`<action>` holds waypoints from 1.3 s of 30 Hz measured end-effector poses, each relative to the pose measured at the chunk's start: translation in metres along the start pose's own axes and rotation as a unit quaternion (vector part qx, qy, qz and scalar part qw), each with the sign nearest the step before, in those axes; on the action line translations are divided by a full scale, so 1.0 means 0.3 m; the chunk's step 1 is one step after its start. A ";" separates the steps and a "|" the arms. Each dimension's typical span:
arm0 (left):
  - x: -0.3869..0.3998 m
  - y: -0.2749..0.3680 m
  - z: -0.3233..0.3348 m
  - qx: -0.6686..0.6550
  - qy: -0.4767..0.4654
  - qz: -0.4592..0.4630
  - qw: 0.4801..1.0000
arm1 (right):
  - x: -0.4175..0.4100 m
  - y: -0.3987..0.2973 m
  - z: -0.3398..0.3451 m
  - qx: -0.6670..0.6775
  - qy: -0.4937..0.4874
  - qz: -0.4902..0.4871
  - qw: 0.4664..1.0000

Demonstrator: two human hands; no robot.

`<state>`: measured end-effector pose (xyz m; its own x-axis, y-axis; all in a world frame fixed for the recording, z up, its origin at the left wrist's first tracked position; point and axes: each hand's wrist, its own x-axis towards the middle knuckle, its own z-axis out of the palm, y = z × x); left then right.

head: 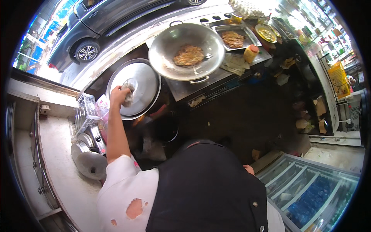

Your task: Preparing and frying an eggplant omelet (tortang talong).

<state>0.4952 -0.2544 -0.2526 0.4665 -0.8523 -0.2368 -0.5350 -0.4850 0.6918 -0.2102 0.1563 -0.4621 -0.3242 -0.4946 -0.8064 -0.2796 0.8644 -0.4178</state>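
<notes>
My left hand (118, 95) grips a crumpled grey cloth (128, 93) over the middle of a large round metal lid (145, 76), which covers a wide pot at the left. Whether the cloth wraps a knob cannot be seen. Right of the lid, a big metal wok (162, 43) holds a browned, flat fried piece of food (189, 55). My right hand (248, 169) shows only in part at my right side, mostly hidden by the black apron; what it does cannot be told.
Behind the wok's right side stands a metal tray (252, 40) with more fried food, beside an orange-capped jar (251, 53) and a folded cloth (235, 63). Dish racks (87, 108) and metal lids (92, 165) line the left. A glass-topped freezer (310, 191) stands at lower right.
</notes>
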 end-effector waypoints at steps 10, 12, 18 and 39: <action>-0.586 0.339 0.664 0.009 -0.406 0.112 0.907 | 0.353 -0.145 -0.417 0.055 0.022 -0.024 0.998; -0.641 0.430 0.837 0.048 -0.451 0.158 0.877 | 0.375 -0.145 -0.499 0.056 0.023 -0.031 0.998; -0.696 0.690 1.146 -0.009 -0.433 0.124 0.893 | 0.334 -0.172 -0.666 0.081 0.043 -0.068 0.993; -0.181 1.145 1.838 0.464 -0.431 0.096 0.768 | 1.003 -0.739 -1.339 -0.024 0.015 -0.026 0.999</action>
<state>-0.1022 -0.4826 -0.3783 -0.1101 -0.5453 -0.8310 -0.9938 0.0756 0.0820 -0.6089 -0.2202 -0.4440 -0.3352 -0.5416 -0.7709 -0.3387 0.8328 -0.4378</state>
